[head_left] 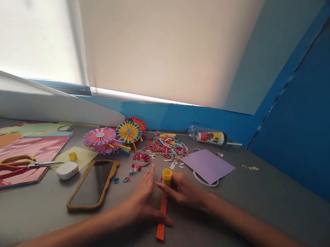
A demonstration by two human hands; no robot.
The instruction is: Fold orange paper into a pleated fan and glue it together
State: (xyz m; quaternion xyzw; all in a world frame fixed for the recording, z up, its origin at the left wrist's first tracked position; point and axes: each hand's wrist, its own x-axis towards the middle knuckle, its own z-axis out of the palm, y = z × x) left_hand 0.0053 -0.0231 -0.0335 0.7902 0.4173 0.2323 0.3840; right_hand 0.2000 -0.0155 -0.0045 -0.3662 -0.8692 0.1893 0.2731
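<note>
An orange paper strip [161, 231] lies on the grey table, its near end toward me. My left hand [147, 201] is open, fingers spread, with the thumb resting across the strip. In my right hand [183, 189] is a yellow glue stick [167, 176], its round end tilted up, just above the strip's far end. A phone in a brown case [93, 186] lies left of my left hand. Beyond my hands are small paper scraps [168, 147] and a roll of beads or scraps in a ring [141, 159].
Folded paper rosettes [128, 132] stand near the blue wall. Right of my hands is a purple sheet [208, 166], with a plastic bottle [211, 137] behind. Red-handled scissors [5, 171], a white case [67, 170] and a yellow cap [72, 156] lie left.
</note>
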